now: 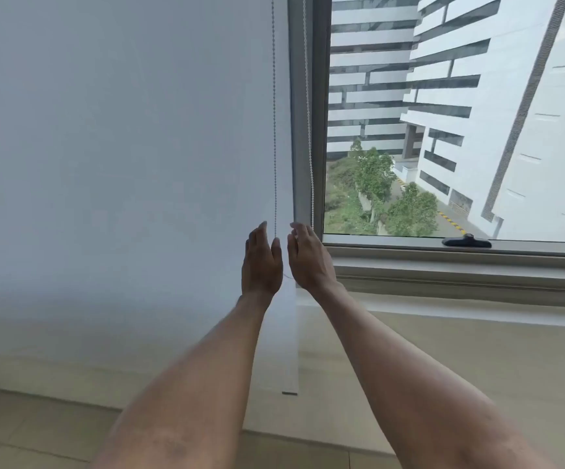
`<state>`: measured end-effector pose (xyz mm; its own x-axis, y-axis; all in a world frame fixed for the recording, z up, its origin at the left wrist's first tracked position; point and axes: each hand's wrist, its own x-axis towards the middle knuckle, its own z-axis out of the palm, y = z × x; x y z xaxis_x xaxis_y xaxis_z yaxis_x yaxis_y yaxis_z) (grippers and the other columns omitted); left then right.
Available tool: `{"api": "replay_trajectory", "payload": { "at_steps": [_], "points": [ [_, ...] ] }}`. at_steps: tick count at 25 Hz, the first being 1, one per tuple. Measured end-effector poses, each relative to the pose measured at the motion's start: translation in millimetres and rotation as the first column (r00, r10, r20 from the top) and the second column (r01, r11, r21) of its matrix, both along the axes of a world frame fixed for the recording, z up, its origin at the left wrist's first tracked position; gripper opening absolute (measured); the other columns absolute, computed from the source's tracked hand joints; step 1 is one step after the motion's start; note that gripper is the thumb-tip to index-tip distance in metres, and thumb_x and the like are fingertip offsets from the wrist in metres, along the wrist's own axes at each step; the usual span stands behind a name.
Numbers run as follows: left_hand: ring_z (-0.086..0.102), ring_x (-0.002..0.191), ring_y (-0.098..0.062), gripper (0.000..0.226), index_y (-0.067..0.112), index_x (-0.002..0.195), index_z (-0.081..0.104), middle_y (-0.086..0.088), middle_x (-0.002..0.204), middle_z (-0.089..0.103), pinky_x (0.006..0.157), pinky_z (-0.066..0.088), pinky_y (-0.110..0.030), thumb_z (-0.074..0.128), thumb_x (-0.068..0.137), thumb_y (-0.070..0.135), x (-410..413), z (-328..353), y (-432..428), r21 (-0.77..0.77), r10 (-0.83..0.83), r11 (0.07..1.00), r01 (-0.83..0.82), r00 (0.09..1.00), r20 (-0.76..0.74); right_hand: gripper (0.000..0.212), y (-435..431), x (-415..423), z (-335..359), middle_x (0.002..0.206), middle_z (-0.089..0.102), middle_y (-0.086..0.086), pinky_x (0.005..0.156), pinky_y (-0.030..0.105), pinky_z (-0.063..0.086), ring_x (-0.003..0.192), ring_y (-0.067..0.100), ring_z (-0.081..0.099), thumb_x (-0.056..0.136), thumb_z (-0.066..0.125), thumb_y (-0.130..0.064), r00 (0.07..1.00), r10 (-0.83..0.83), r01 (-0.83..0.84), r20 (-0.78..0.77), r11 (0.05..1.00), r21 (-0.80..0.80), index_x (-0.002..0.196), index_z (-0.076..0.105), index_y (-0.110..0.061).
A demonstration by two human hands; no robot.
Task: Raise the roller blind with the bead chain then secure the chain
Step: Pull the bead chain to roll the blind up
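A white roller blind [122, 164] hangs fully down on the left, its bottom bar [289, 391] close to the floor. The bead chain runs as two strands: a left strand [274, 130] in front of the blind and a right strand [308, 130] along the window frame. My left hand [261, 262] is raised with fingers apart, its thumb side touching or nearly touching the left strand. My right hand [309, 257] is open just beside it, fingertips near the bottom of the right strand. Neither hand grips the chain.
An uncovered window [443, 130] on the right shows buildings and trees outside. A black window handle [466, 242] lies on the lower frame. A beige sill or ledge [443, 350] runs below the window. Tiled floor lies at the bottom left.
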<state>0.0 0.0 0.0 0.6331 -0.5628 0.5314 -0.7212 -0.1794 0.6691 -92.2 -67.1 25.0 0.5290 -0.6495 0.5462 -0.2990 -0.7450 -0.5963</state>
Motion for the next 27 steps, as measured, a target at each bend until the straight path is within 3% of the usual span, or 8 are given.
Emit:
{"api": "replay_trajectory", "payload": {
  "at_steps": [5, 8, 11, 13, 16, 19, 24, 27],
  "points": [
    [0.065, 0.125, -0.033, 0.045, 0.009, 0.156, 0.041, -0.014, 0.144, 0.064, 0.102, 0.049, -0.039, 0.043, 0.113, 0.024, -3, -1, -35, -0.111, 0.076, 0.989, -0.099, 0.977, -0.199, 0.034, -24, 22, -8, 0.139, 0.063, 0.010, 0.091, 0.034, 0.048, 0.121, 0.027, 0.064, 0.108, 0.040, -0.022, 0.994, 0.073, -0.090, 0.086, 0.974, 0.206, 0.135, 0.058, -0.011],
    [0.071, 0.106, -0.029, 0.039, 0.005, 0.146, 0.056, -0.013, 0.122, 0.076, 0.093, 0.051, -0.035, 0.050, 0.110, 0.017, 1, -8, -45, -0.174, 0.105, 0.975, -0.140, 0.975, -0.194, 0.028, -35, 29, -17, 0.126, 0.067, 0.010, 0.091, 0.035, 0.050, 0.112, 0.026, 0.065, 0.107, 0.045, -0.021, 0.986, 0.085, -0.118, 0.143, 0.963, 0.241, 0.124, 0.064, -0.009],
    [0.069, 0.081, -0.031, 0.025, 0.003, 0.104, 0.075, -0.011, 0.090, 0.078, 0.073, 0.053, -0.038, 0.052, 0.107, 0.013, 7, -13, -53, -0.224, 0.117, 0.964, -0.146, 0.983, -0.139, 0.022, -39, 32, -17, 0.112, 0.069, 0.007, 0.082, 0.033, 0.049, 0.098, 0.022, 0.065, 0.105, 0.048, -0.021, 0.979, 0.106, -0.141, 0.174, 0.968, 0.209, 0.113, 0.067, -0.012],
    [0.055, 0.067, -0.022, 0.026, 0.011, 0.082, 0.068, 0.002, 0.070, 0.066, 0.064, 0.043, -0.034, 0.055, 0.104, 0.007, 6, -13, -56, -0.246, 0.120, 0.957, -0.154, 0.982, -0.148, 0.023, -40, 33, -8, 0.112, 0.070, 0.004, 0.079, 0.034, 0.050, 0.097, 0.021, 0.066, 0.105, 0.047, -0.021, 0.978, 0.087, -0.121, 0.190, 0.977, 0.175, 0.114, 0.067, -0.014],
    [0.058, 0.075, -0.022, 0.023, 0.011, 0.090, 0.071, 0.001, 0.076, 0.069, 0.071, 0.051, -0.039, 0.054, 0.104, 0.005, 6, -19, -52, -0.254, 0.155, 0.950, -0.184, 0.979, -0.131, 0.023, -39, 38, 16, 0.107, 0.071, 0.004, 0.077, 0.036, 0.053, 0.091, 0.019, 0.066, 0.106, 0.047, -0.021, 0.964, 0.054, -0.094, 0.262, 0.985, 0.143, 0.117, 0.066, -0.016],
    [0.059, 0.076, -0.024, 0.026, 0.013, 0.089, 0.070, 0.001, 0.074, 0.070, 0.076, 0.052, -0.041, 0.051, 0.103, 0.002, 2, -27, -48, -0.262, 0.152, 0.949, -0.177, 0.982, -0.113, 0.020, -35, 45, 55, 0.099, 0.073, 0.007, 0.073, 0.026, 0.047, 0.085, 0.018, 0.067, 0.106, 0.051, -0.020, 0.926, 0.073, -0.120, 0.371, 0.987, 0.105, 0.115, 0.067, -0.011],
    [0.057, 0.073, -0.024, 0.028, 0.018, 0.086, 0.070, 0.014, 0.065, 0.058, 0.075, 0.052, -0.046, 0.049, 0.097, 0.003, -8, -33, -46, -0.263, 0.110, 0.956, -0.127, 0.991, -0.078, 0.021, -26, 50, 126, 0.091, 0.075, 0.011, 0.064, 0.012, 0.052, 0.072, 0.016, 0.069, 0.106, 0.052, -0.012, 0.811, 0.145, -0.212, 0.567, 0.976, 0.054, 0.113, 0.067, 0.000],
    [0.057, 0.072, -0.023, 0.028, 0.020, 0.085, 0.070, 0.019, 0.063, 0.054, 0.071, 0.055, -0.047, 0.048, 0.096, 0.006, -11, -44, -42, -0.257, 0.081, 0.962, -0.094, 0.995, -0.062, 0.021, -28, 52, 142, 0.075, 0.073, 0.001, 0.058, 0.027, 0.056, 0.056, 0.009, 0.064, 0.105, 0.054, -0.015, 0.800, 0.124, -0.183, 0.587, 0.982, 0.042, 0.101, 0.072, -0.006]
  ]
}}
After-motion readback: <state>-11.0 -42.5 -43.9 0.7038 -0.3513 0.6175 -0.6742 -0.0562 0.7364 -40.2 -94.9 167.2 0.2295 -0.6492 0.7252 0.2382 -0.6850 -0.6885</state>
